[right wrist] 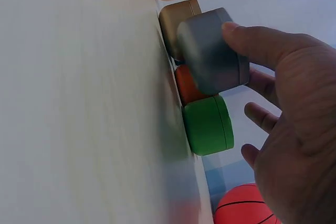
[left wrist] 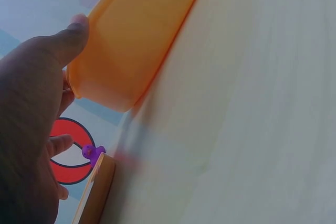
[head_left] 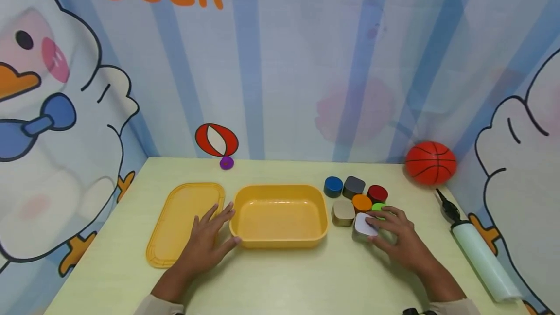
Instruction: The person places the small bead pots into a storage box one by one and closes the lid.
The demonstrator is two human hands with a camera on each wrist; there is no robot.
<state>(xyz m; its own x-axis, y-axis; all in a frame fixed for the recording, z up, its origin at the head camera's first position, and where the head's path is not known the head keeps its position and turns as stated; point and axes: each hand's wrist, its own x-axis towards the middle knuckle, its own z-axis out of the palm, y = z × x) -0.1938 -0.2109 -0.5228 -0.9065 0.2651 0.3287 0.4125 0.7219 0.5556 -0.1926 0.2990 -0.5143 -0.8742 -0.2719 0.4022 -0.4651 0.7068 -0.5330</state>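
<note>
A: Right hand [head_left: 398,237], state of grip?
B: Clamped on the white-lidded container [head_left: 365,225]. Thumb on the near side, fingertip on the far side of the lid; the remaining fingers spread past it.
A: Position of the container relative to the grip?
B: At the fingertips, well out from the palm. Right wrist view: tilted, base apparently off the tabletop [head_left: 297,281].
A: Left hand [head_left: 205,247]?
B: Not clamped. Fingers spread and fairly straight; thumb and index finger touch the left end of the yellow tray [head_left: 280,243], other fingers above the flat yellow lid [head_left: 170,237].
A: Neighbours of the held container?
B: Beige container [head_left: 343,212] just beside it, on the tray side. Orange container [head_left: 361,203] behind; green container [head_left: 378,205] behind and to the right, partly under the fingers. Farther back: red container [head_left: 377,193], grey container [head_left: 353,186], blue container [head_left: 333,186].
A: Edges and room?
B: Tray's right wall stands near the beige container, with a narrow gap between. Tray rim is raised all round; its inside shows bare floor. The cluster crowds the held container's far side. Widest room is toward the person: tabletop runs in front of the tray, between the forearms.
A: Outer limits?
B: Far table edge meets the backdrop [head_left: 288,62]. To the right, well apart from the hand, a pale cylinder with a black nozzle [head_left: 485,261] lies slanted along that side.
</note>
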